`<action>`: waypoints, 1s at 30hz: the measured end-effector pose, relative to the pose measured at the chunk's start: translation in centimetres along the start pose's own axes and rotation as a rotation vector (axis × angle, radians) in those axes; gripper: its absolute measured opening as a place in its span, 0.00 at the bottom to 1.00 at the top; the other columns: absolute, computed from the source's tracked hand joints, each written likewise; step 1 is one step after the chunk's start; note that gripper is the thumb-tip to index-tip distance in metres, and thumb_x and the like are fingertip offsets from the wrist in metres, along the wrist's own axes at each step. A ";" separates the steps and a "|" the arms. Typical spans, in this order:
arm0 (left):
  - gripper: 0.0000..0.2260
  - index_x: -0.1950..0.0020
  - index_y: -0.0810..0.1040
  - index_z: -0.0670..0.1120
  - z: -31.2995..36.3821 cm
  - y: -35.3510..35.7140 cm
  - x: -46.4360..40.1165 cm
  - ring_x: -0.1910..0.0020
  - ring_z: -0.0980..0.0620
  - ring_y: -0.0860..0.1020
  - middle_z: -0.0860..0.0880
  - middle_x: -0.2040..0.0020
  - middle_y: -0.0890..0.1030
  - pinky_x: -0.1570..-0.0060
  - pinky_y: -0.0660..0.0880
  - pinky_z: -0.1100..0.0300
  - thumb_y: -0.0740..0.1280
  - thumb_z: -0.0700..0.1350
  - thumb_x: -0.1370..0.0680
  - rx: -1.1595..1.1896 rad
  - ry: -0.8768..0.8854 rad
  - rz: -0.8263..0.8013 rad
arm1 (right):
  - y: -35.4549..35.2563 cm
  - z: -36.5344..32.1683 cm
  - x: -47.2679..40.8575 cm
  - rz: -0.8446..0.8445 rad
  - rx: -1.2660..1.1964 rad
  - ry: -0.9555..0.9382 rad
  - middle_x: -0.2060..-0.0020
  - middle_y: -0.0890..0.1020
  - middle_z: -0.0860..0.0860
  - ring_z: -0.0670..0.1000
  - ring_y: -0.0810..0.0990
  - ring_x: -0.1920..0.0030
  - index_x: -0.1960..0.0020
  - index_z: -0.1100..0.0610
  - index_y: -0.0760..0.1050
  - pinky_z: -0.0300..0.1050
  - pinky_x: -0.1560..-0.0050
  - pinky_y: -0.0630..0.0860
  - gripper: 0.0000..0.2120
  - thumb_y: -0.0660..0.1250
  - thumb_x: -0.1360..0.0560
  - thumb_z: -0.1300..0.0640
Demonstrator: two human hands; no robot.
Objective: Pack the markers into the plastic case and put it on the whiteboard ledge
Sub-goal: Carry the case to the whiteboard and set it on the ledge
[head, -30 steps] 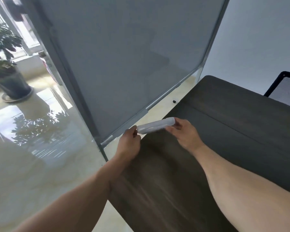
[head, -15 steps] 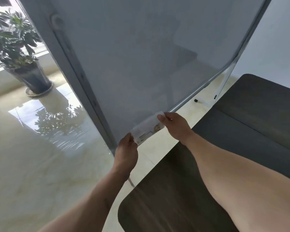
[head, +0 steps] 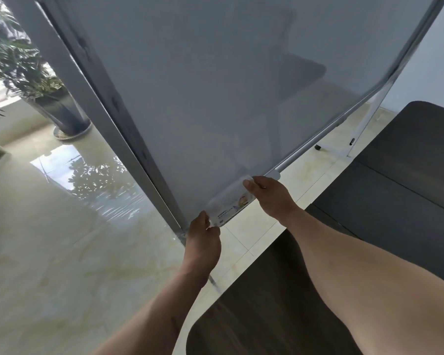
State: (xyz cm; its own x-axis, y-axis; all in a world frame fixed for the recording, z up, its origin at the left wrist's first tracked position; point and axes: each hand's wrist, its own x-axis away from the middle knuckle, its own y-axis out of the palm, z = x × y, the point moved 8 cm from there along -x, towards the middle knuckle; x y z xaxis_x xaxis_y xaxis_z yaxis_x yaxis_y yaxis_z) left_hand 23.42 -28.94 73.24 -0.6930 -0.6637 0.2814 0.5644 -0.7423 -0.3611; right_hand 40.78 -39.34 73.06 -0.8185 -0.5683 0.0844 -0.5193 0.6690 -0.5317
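We hold the plastic case [head: 230, 201] w/ both hands, pressed up against the lower edge of the whiteboard [head: 215, 85]. The case is clear/whitish w/ a printed label facing us; it runs diagonally from near-left to far-right, along the board's bottom rail. Whether it already sits on the ledge [head: 305, 156] we can't tell, as the case hides that part. Markers inside aren't distinguishable through the plastic.

Our left hand [head: 203, 239] has its grip clenched on the near-left end of the case, thumb & fingertips pinching the corner. Our right hand [head: 269, 196] grasps the far-right end, fingers curled over the top edge, thumb on the front. Both forearms reach in from the near side.

The ledge continues as a silver rail to the far right, past our right hand, up to the board's corner. The board's grey frame [head: 128, 139] runs down the left side to the near corner just beside our left hand.

To the right, the dark wood bench [head: 395, 201] lies close to the board, its rounded corner near us under the right forearm. A glossy pale tile floor [head: 62, 239] fills the left. A potted plant [head: 36, 80] stands far left, well apart from the board, reflected in the floor. A stand leg w/ a black caster [head: 318, 147] shows far right, under the rail.
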 end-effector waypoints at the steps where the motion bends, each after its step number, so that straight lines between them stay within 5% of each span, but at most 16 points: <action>1: 0.12 0.49 0.70 0.51 -0.1 0.1 -0.2 0.50 0.49 0.71 0.52 0.46 0.75 0.55 0.65 0.58 0.57 0.34 0.23 0.007 -0.002 -0.003 | 0.3 0.2 -0.3 -0.002 0.011 -0.003 0.54 0.83 0.53 0.54 0.78 0.53 0.49 0.55 0.80 0.50 0.50 0.74 0.18 0.59 0.21 0.43; 7: 0.16 0.44 0.68 0.55 -1.1 0.2 -1.1 0.39 0.46 0.70 0.51 0.36 0.74 0.41 0.69 0.50 0.57 0.35 0.22 0.028 -0.032 -0.026 | 1.6 1.3 -1.3 -0.017 0.031 0.003 0.52 0.83 0.52 0.53 0.78 0.52 0.47 0.54 0.80 0.49 0.51 0.74 0.17 0.58 0.22 0.43; 12: 0.13 0.47 0.67 0.55 -1.6 0.3 -1.7 0.41 0.47 0.71 0.52 0.41 0.74 0.50 0.68 0.55 0.57 0.37 0.22 0.041 -0.031 -0.047 | 2.0 1.7 -1.8 -0.006 0.068 0.019 0.54 0.83 0.52 0.53 0.78 0.54 0.45 0.54 0.79 0.45 0.57 0.71 0.19 0.57 0.21 0.43; 16: 0.13 0.43 0.65 0.56 -1.8 0.6 -1.7 0.36 0.47 0.68 0.52 0.35 0.72 0.35 0.66 0.47 0.57 0.39 0.21 0.025 -0.047 -0.068 | 2.1 1.6 -2.5 -0.006 0.095 0.013 0.55 0.84 0.53 0.53 0.78 0.56 0.47 0.54 0.80 0.43 0.59 0.67 0.19 0.56 0.21 0.42; 21: 0.15 0.37 0.65 0.56 -2.9 0.6 -2.1 0.33 0.46 0.68 0.51 0.32 0.71 0.35 0.66 0.47 0.58 0.41 0.21 -0.009 -0.078 -0.062 | 2.1 1.4 -2.5 0.006 0.116 0.001 0.56 0.83 0.53 0.53 0.78 0.57 0.48 0.55 0.79 0.43 0.63 0.69 0.19 0.55 0.21 0.43; 30: 0.18 0.33 0.64 0.54 -2.9 0.9 -1.8 0.31 0.45 0.66 0.50 0.29 0.68 0.33 0.63 0.47 0.59 0.40 0.21 -0.007 -0.063 -0.031 | 1.8 1.4 -1.7 0.033 0.081 -0.015 0.55 0.83 0.55 0.54 0.78 0.56 0.47 0.58 0.78 0.46 0.56 0.73 0.20 0.55 0.20 0.44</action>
State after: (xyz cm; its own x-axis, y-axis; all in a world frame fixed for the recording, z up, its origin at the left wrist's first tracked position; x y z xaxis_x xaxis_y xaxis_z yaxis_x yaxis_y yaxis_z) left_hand 23.83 -28.13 69.82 -0.6800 -0.6454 0.3478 0.5400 -0.7618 -0.3579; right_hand 41.58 -37.84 70.81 -0.8309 -0.5538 0.0537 -0.4699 0.6469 -0.6006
